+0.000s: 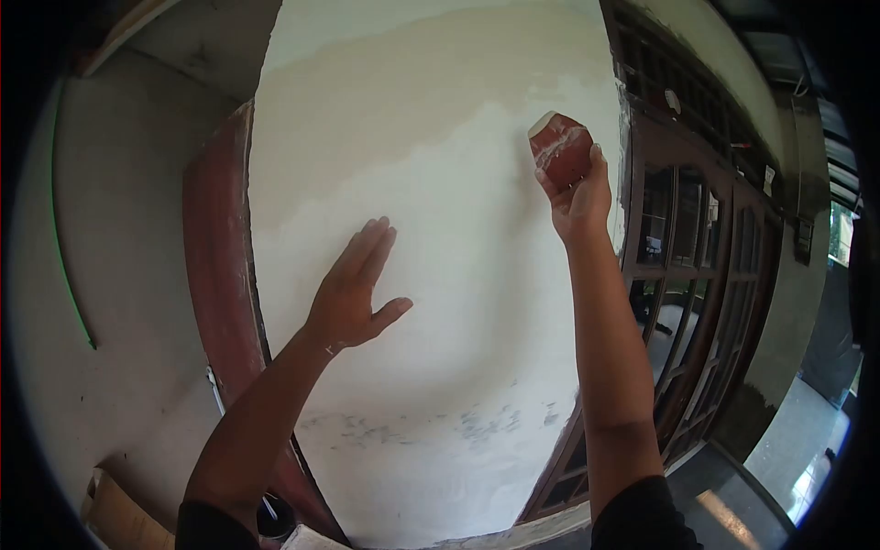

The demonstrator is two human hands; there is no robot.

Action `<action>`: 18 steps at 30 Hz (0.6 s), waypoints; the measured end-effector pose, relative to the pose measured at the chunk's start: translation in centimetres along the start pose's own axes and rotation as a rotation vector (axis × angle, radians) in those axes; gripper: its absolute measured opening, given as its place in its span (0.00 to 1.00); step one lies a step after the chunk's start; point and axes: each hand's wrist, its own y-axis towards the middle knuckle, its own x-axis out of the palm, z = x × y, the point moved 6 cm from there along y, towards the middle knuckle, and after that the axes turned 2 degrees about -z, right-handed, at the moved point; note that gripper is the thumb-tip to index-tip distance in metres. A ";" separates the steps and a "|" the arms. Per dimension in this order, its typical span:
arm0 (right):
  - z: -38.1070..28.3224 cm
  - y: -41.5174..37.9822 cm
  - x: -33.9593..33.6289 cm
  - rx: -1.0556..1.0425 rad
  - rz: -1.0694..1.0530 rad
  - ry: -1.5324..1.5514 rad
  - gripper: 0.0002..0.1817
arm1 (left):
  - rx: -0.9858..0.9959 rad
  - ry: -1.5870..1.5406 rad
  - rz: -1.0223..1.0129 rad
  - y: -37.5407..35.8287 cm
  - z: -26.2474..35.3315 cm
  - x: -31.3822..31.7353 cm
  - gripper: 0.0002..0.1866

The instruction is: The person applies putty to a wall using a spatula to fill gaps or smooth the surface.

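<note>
A pale plastered wall panel (pixel 440 302) fills the middle of the head view, with a beige damp-looking band across its upper part. My right hand (pixel 584 197) is raised at the panel's upper right, its fingers and thumb closed around a reddish-brown piece of sandpaper (pixel 570 158). White dust streaks the sandpaper, and its top corner folds over to show a pale back. Lower on the left, my left hand (pixel 353 289) lies flat against the wall, fingers stretched out and thumb apart, with nothing in it.
Right of the panel stand dark wooden doors (pixel 683 220) with glass panes. A reddish wooden frame (pixel 220 238) runs down its left side. Farther left, a green cord (pixel 60 229) hangs on a grey wall. A cardboard box (pixel 124 513) and a dark bucket (pixel 275 521) sit at the lower left.
</note>
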 end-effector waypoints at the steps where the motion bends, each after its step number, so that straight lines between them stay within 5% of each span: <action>1: -0.9 2.4 -0.2 -0.014 0.044 -0.061 0.28 | 0.023 0.097 -0.046 3.1 0.0 1.1 0.43; 7: -4.9 10.7 0.7 -0.297 -0.032 -0.580 0.29 | 0.116 0.334 0.009 14.9 -0.3 6.5 0.44; 13: -6.7 12.8 -1.7 -0.979 -0.082 -1.012 0.26 | 0.124 0.340 0.138 15.8 -0.4 7.3 0.47; 18: -5.2 13.6 -4.0 -1.106 0.033 -1.246 0.28 | 0.168 0.384 0.104 15.9 -0.4 7.8 0.45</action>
